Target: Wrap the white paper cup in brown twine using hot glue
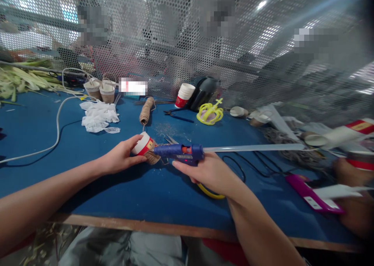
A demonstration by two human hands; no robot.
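My left hand point(125, 155) is closed round a red and white paper cup point(142, 143) that lies tilted on its side. Twine is wound about the cup's lower end, and a strand leads back towards a spool of brown twine point(146, 111). In my right hand point(209, 172) is a blue hot glue gun point(178, 152), its nozzle at the twine-wrapped part of the cup. A long clear glue stick point(251, 148) sticks out of the gun's back end. Behind the gun lie scissors point(171, 140), partly hidden.
White gloves point(100, 116) and two twine-wrapped cups point(107, 92) stand at the back left. Pliers point(179, 116), stacked paper cups point(184, 95) and a yellow crown-shaped piece point(209, 114) are farther back. A purple power strip point(314, 196) and another person's blurred hand point(356, 180) are at right.
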